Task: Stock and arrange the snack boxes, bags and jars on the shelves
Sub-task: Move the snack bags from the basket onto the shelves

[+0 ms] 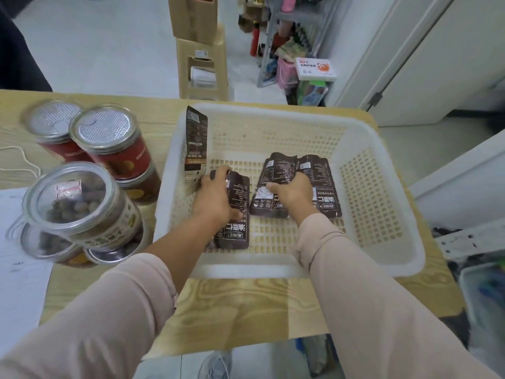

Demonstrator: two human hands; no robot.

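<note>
Nearest, the wood-grain worktop [246, 310] carries a white perforated basket [273, 269], and both pink-sleeved arms reach over its near rim. Inside, the left hand [216, 198] curls over the far end of a dark snack bag [236, 222] lying flat on the basket floor near the left wall, with the fingers wrapped round its top edge. Just to the right, the right hand [293, 194] grips a pair of dark bags [278, 170] that lie side by side and overlap, its fingers bent down onto them. A third bag [195, 140] stands upright against the basket's left wall, just beyond the left hand. On the worktop left of the basket, a clear-lidded jar [79, 203] of brown nuts sits tilted on top of other jars. Red jars [114, 143] with foil tops stand farther back. A white sheet [16, 255] lies at the left edge. On the pale floor beyond the worktop, a beige stool [203, 69] bears a cardboard box [192, 17]. A grey shelf rack [295, 15] at the far right holds mixed goods.
</note>
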